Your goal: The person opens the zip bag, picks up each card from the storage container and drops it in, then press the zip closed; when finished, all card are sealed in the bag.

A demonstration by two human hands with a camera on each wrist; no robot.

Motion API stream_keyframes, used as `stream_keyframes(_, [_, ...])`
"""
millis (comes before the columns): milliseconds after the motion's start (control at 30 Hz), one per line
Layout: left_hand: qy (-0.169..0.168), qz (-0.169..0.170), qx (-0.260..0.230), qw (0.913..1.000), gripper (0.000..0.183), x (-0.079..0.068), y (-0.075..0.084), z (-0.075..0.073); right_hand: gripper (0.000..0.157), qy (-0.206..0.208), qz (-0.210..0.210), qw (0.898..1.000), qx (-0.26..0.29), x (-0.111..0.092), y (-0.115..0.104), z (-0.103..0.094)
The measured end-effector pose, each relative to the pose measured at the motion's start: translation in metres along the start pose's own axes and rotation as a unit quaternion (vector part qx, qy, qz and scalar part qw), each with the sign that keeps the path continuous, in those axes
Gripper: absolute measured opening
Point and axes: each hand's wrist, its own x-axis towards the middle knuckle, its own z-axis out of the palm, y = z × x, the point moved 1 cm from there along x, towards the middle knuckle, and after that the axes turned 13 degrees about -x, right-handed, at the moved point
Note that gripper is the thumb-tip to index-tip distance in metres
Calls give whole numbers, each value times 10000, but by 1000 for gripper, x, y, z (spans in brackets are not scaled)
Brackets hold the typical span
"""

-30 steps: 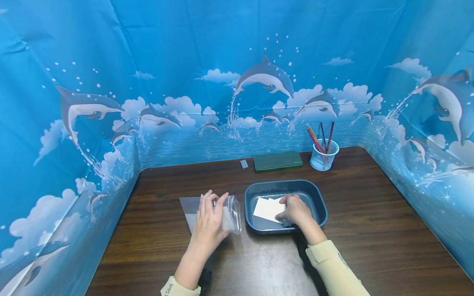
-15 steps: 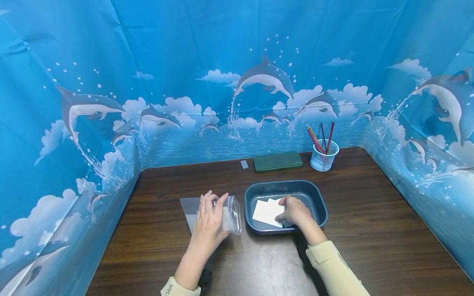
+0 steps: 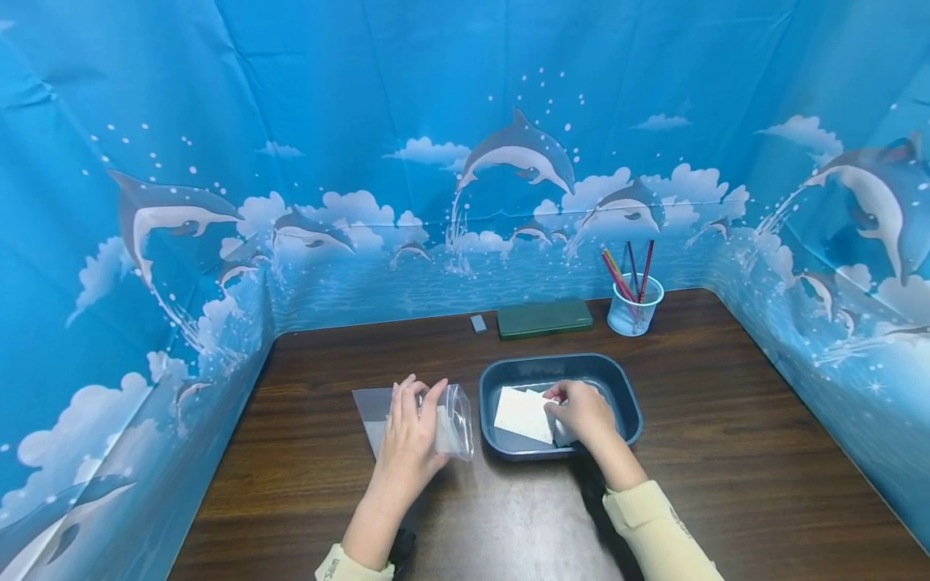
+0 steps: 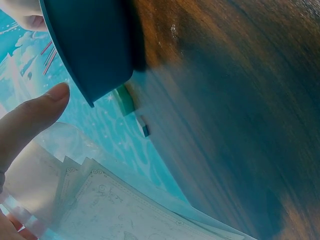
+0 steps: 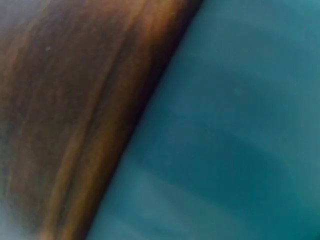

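Note:
My left hand (image 3: 408, 436) holds a clear plastic bag (image 3: 459, 420) left of the tray, its mouth toward the tray. Inside the bag, in the left wrist view, several printed paper cards (image 4: 125, 205) with ornate borders show through the film; the thumb (image 4: 35, 115) stands over the bag's edge. My right hand (image 3: 587, 413) is inside the dark blue-grey tray (image 3: 488, 436), its thumb and fingertips pinching at the right edge of white cards (image 3: 523, 415). The palm side of that hand is hidden; the right wrist view shows only the tray's blurred outer wall (image 5: 215, 135).
Behind the tray lies a green flat case (image 3: 545, 318) with a small grey eraser-like block (image 3: 478, 323) beside it. A light blue mesh cup (image 3: 632, 315) with several pencils stands at the back right. Dolphin-printed cloth (image 3: 407, 97) surrounds the wooden table (image 3: 305, 452).
The right thumb and fingers have drawn together and shifted slightly at the cards, and the top white card has slid a little left. The left hand and bag have stayed put.

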Motion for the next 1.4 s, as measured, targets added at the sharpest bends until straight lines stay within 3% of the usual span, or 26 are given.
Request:
stream_keyframes(633, [-15, -36, -34, 10000, 111, 0, 0, 0, 9, 1005, -643, 9915, 519, -17, -16, -22])
stream_keyframes(833, [-24, -66, -39, 10000, 111, 0, 1, 0, 17, 1585, -649, 9840, 499, -23, -22, -34])
stream_keyframes(1000, [14, -24, -54, 10000, 110, 1, 1, 0, 23, 1990, -621, 9748, 794, -28, -25, -39])
stream_keyframes(1400, [87, 64, -26, 9999, 111, 2, -2, 1, 24, 2195, -1042, 9615, 1282, -34, -31, -50])
